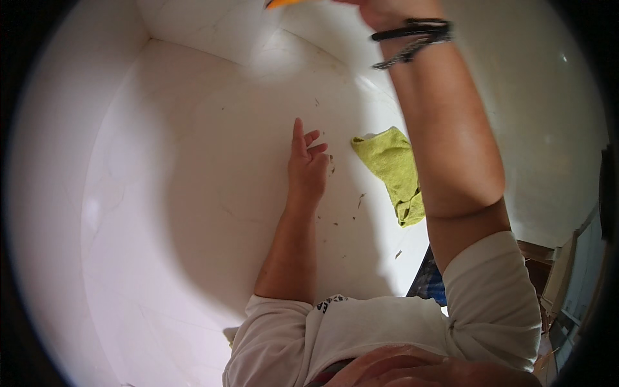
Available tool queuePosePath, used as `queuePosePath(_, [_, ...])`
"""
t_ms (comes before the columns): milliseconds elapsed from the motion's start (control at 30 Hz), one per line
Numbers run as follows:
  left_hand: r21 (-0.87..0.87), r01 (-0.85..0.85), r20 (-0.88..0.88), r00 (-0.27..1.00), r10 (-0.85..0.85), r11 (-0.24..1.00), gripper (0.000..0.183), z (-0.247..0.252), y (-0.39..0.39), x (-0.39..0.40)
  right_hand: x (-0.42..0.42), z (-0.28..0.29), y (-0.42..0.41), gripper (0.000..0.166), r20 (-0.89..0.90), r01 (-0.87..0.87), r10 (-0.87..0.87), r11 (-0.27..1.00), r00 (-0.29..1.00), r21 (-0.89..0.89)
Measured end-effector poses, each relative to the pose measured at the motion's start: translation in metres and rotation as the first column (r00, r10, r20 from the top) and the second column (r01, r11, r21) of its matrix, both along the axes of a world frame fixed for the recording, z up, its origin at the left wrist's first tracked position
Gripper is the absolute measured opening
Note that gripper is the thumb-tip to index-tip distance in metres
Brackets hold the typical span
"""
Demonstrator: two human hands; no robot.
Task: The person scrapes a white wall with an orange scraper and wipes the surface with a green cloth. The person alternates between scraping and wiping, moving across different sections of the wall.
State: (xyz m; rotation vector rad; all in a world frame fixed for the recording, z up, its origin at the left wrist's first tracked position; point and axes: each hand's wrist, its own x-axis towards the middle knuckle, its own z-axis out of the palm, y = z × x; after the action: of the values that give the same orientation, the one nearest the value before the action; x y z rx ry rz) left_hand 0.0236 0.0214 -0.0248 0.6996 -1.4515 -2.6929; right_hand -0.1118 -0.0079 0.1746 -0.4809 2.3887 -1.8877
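Observation:
My left hand [308,167] is held over a pale, faintly veined surface [232,159]. Its index finger points away from me while the other fingers are loosely bent, with nothing in them. At the top edge is my right hand [394,12], mostly cut off by the frame, with dark bands around the wrist. An orange object [287,3] shows just left of it; whether the hand grips that object is out of sight. A crumpled yellow-green cloth [390,167] lies on the surface to the right of my left hand, partly behind my right forearm.
Small brown scraps [361,199] are scattered between my left hand and the cloth. Pale walls [198,22] meet the surface at the far side. A dark blue item [432,280] shows beside my body, and shelf-like furniture [570,280] stands at the lower right.

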Motion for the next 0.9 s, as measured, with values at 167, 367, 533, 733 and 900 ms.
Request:
queuePosePath(167, [-0.035,-0.021,-0.04,0.999,0.019,0.999,0.072,-0.009,0.002,-0.001,-0.039,-0.065,-0.007,0.014,0.057,-0.048,0.047,0.999,0.997,0.02])
queuePosePath(367, [-0.008,-0.013,-0.039,0.999,0.013,1.0,0.073,-0.002,0.002,-0.001,-0.018,0.012,0.004,0.017,-0.055,0.002,-0.007,0.996,0.998,-0.086])
queuePosePath(533, [-0.016,-0.016,-0.014,1.0,0.016,1.0,0.072,-0.008,0.002,0.001,-0.006,-0.059,-0.017,0.015,0.124,0.196,-0.191,0.98,0.974,-0.037])
queuePosePath(733, [-0.041,-0.01,-0.03,1.0,0.008,0.999,0.072,-0.003,0.0,0.0,-0.037,-0.12,-0.01,0.01,0.16,0.041,-0.056,0.994,0.986,0.098])
queuePosePath(900, [-0.062,-0.021,-0.056,0.998,0.018,0.998,0.071,-0.013,0.003,0.001,-0.002,-0.047,-0.019,0.006,0.187,0.218,-0.205,0.975,0.961,-0.049])
